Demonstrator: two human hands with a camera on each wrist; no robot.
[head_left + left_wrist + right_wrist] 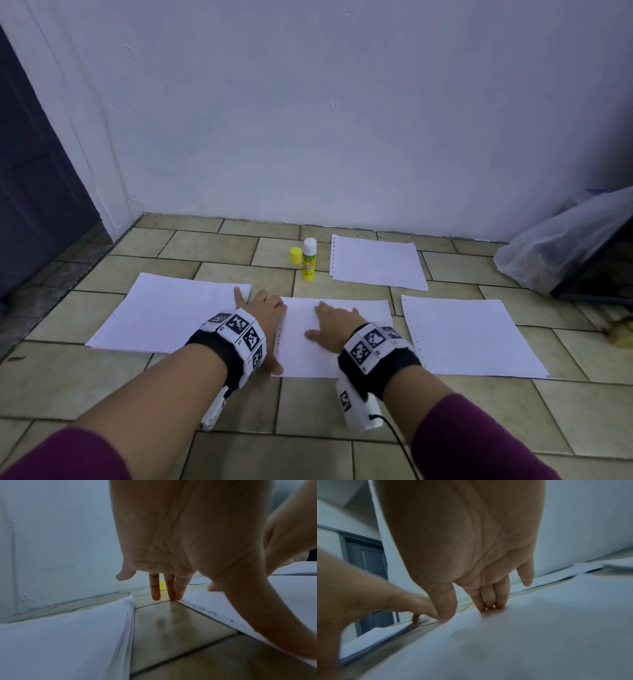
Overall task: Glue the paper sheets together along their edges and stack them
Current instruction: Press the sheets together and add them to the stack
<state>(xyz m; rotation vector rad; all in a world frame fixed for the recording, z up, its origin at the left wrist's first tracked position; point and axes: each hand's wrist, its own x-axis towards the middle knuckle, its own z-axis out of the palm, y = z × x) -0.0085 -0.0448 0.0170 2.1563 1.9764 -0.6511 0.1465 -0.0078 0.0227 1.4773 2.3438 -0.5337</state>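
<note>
Both hands are down flat on the middle sheet (329, 339), which lies on the tiled floor (205, 404) in front of the person. The left hand (265, 308) has its fingers spread and straight, fingertips at the sheet's far left corner, thumb reaching back along the punched left edge; in the left wrist view the fingers (169, 586) touch down right at that corner. The right hand (334, 325) lies spread on the sheet's top, fingers extended, pressing near the far edge; nothing is pinched or gripped by either hand.

The glue stick (309, 260) stands upright beyond the middle sheet, uncapped, with its yellow cap (295, 255) just beside it on the floor. Neither hand is touching it.

Other paper: a thick stack (171, 311) to the left, which the left wrist view shows to be many sheets; a punched sheet or small pile (376, 262) at the back right, just right of the glue stick; another punched pile (469, 337) at the near right. How many sheets these two hold cannot be told. A clear plastic bag (565, 240) sits against the wall at far right.

Progress, as a judgement: the open glue stick and the flat pressing hands suggest a glued sheet is being smoothed down onto the middle pile, so one join looks near done. Whether glue is actually on the edge cannot be seen. The left stack looks like the unprocessed supply, so most of the work seems left, plus final stacking.
</note>
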